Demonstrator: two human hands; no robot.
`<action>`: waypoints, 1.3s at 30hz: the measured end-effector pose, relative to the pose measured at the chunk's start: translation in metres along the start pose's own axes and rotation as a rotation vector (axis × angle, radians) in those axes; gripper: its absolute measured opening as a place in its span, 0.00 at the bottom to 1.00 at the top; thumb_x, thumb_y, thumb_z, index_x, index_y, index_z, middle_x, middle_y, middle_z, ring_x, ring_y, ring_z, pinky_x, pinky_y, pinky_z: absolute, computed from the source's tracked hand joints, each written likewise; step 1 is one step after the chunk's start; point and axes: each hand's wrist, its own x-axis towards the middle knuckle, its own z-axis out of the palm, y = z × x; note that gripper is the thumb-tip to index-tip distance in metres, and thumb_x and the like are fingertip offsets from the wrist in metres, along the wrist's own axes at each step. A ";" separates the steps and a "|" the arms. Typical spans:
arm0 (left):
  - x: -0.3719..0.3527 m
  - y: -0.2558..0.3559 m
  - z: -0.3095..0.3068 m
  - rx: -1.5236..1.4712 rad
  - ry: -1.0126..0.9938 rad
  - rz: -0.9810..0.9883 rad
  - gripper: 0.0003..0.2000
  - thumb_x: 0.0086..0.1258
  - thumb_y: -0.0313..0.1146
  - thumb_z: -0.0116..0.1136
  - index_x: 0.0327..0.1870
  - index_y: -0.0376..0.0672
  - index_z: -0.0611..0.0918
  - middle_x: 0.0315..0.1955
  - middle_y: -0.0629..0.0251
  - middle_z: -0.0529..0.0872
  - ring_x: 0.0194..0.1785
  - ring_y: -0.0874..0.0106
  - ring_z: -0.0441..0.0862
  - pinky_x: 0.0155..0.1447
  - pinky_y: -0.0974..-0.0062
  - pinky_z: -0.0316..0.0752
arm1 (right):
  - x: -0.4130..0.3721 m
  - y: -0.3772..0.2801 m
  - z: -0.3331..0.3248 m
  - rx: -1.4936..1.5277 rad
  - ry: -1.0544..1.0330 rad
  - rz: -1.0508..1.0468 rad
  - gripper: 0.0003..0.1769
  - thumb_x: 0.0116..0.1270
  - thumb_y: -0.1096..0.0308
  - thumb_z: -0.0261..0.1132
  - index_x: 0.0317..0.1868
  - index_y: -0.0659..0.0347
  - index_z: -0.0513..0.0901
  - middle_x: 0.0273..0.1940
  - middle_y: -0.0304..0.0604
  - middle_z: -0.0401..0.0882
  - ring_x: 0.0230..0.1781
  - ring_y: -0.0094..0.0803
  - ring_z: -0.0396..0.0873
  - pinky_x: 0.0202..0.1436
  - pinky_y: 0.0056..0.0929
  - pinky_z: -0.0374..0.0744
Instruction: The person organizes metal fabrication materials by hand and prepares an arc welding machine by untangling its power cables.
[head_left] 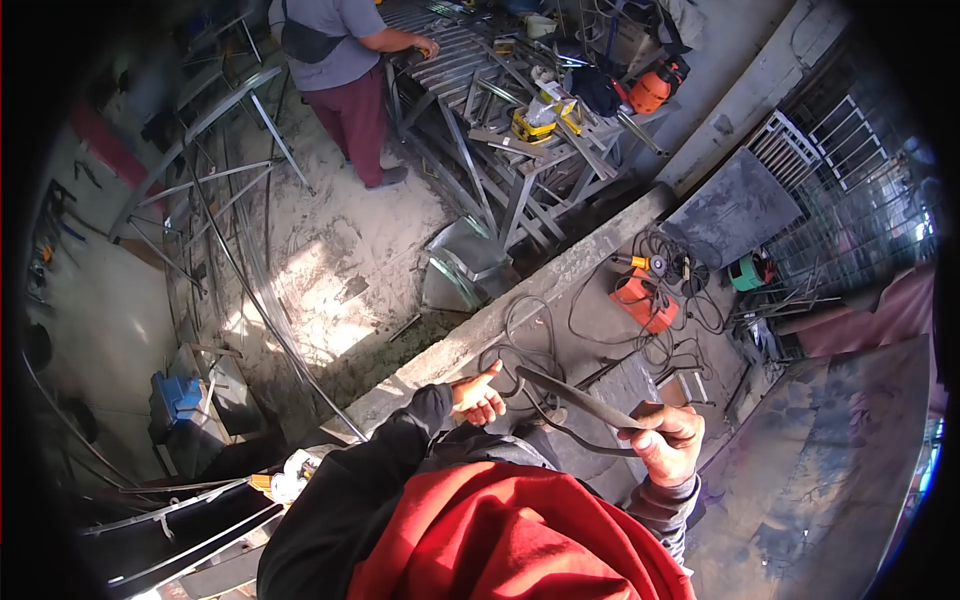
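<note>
My right hand [668, 436] grips the near end of a curved dark metal strip [572, 395] that runs up and left from the fist. A thinner bent rod or cable [570, 433] hangs just under it. My left hand [478, 394] is held beside the strip's far end with the thumb up and the fingers loosely curled; it holds nothing that I can see. My black sleeves and a red garment [500, 540] fill the bottom of the view.
Another person [340, 70] in a grey shirt stands at a metal workbench [520, 150] strewn with tools and an orange grinder [655, 90]. A concrete ledge [540, 290] crosses the floor. An orange welder [643, 300] with tangled cables, a metal grid [850, 190] and steel frames [200, 180] lie around.
</note>
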 end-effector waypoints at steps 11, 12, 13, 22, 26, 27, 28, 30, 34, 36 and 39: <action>-0.006 0.054 0.025 -1.059 -0.061 0.770 0.16 0.69 0.47 0.57 0.41 0.41 0.79 0.37 0.65 0.84 0.44 0.67 0.82 0.48 0.67 0.77 | 0.018 -0.015 -0.040 0.217 -0.253 -0.325 0.23 0.50 0.52 0.76 0.22 0.68 0.83 0.15 0.42 0.75 0.14 0.32 0.72 0.24 0.30 0.73; -0.016 0.064 0.025 -1.054 -0.091 0.834 0.13 0.69 0.44 0.56 0.40 0.42 0.80 0.36 0.67 0.84 0.42 0.69 0.82 0.46 0.68 0.77 | 0.012 -0.010 -0.051 0.184 -0.194 -0.299 0.24 0.53 0.49 0.73 0.21 0.67 0.83 0.15 0.42 0.76 0.14 0.32 0.72 0.25 0.31 0.74; -0.033 0.078 0.031 -1.048 -0.123 0.896 0.10 0.70 0.41 0.56 0.39 0.44 0.80 0.34 0.68 0.84 0.40 0.71 0.82 0.43 0.69 0.77 | 0.004 -0.004 -0.064 0.150 -0.135 -0.272 0.26 0.55 0.47 0.71 0.20 0.66 0.83 0.16 0.42 0.77 0.14 0.32 0.71 0.26 0.32 0.74; -0.058 0.117 0.120 -0.232 0.417 1.043 0.11 0.72 0.39 0.53 0.49 0.46 0.77 0.37 0.70 0.82 0.42 0.78 0.80 0.44 0.79 0.75 | 0.061 0.034 -0.071 -0.212 -0.043 0.396 0.36 0.74 0.41 0.44 0.53 0.70 0.77 0.44 0.49 0.82 0.46 0.34 0.78 0.54 0.32 0.73; -0.019 0.100 0.160 0.125 0.352 1.055 0.13 0.69 0.36 0.60 0.47 0.41 0.73 0.35 0.71 0.78 0.39 0.83 0.74 0.43 0.83 0.70 | 0.128 0.052 0.003 -0.287 -0.303 0.435 0.35 0.70 0.40 0.51 0.53 0.69 0.78 0.40 0.46 0.82 0.42 0.30 0.77 0.48 0.29 0.74; -0.033 0.099 0.175 0.179 0.370 0.988 0.13 0.68 0.37 0.61 0.44 0.41 0.73 0.32 0.71 0.76 0.38 0.80 0.74 0.44 0.80 0.72 | 0.138 0.052 0.019 -0.421 -0.424 0.366 0.35 0.69 0.40 0.54 0.50 0.69 0.79 0.37 0.45 0.82 0.39 0.29 0.77 0.45 0.28 0.74; -0.036 0.093 0.180 0.217 0.358 1.056 0.13 0.68 0.38 0.61 0.44 0.41 0.73 0.32 0.70 0.76 0.38 0.80 0.74 0.44 0.78 0.72 | 0.140 0.050 0.036 -0.479 -0.431 0.380 0.32 0.65 0.40 0.60 0.43 0.68 0.81 0.29 0.41 0.80 0.31 0.26 0.75 0.37 0.26 0.73; -0.046 0.085 0.175 0.359 0.306 1.081 0.15 0.68 0.39 0.61 0.47 0.40 0.74 0.37 0.67 0.79 0.42 0.78 0.76 0.48 0.75 0.74 | 0.143 0.060 0.051 -0.477 -0.321 0.424 0.28 0.64 0.43 0.62 0.32 0.66 0.80 0.20 0.35 0.72 0.22 0.21 0.68 0.28 0.24 0.67; -0.019 0.040 0.110 0.293 0.238 0.981 0.15 0.70 0.42 0.58 0.48 0.42 0.76 0.37 0.67 0.81 0.42 0.76 0.77 0.49 0.74 0.73 | 0.125 0.063 0.043 -0.382 -0.094 0.437 0.24 0.65 0.49 0.63 0.26 0.63 0.76 0.17 0.31 0.63 0.19 0.18 0.60 0.23 0.25 0.60; -0.015 0.025 0.085 0.184 0.276 0.849 0.15 0.72 0.43 0.55 0.51 0.42 0.76 0.40 0.66 0.81 0.45 0.77 0.77 0.51 0.76 0.72 | 0.105 0.057 0.027 -0.395 -0.058 0.469 0.25 0.66 0.49 0.63 0.24 0.63 0.74 0.17 0.32 0.63 0.20 0.18 0.60 0.23 0.25 0.60; -0.018 0.022 0.072 0.285 0.220 0.693 0.16 0.74 0.43 0.51 0.55 0.42 0.75 0.46 0.64 0.82 0.48 0.76 0.78 0.52 0.77 0.71 | 0.060 0.039 -0.021 -0.454 0.100 0.478 0.25 0.67 0.49 0.62 0.24 0.63 0.73 0.18 0.32 0.63 0.21 0.18 0.59 0.24 0.25 0.60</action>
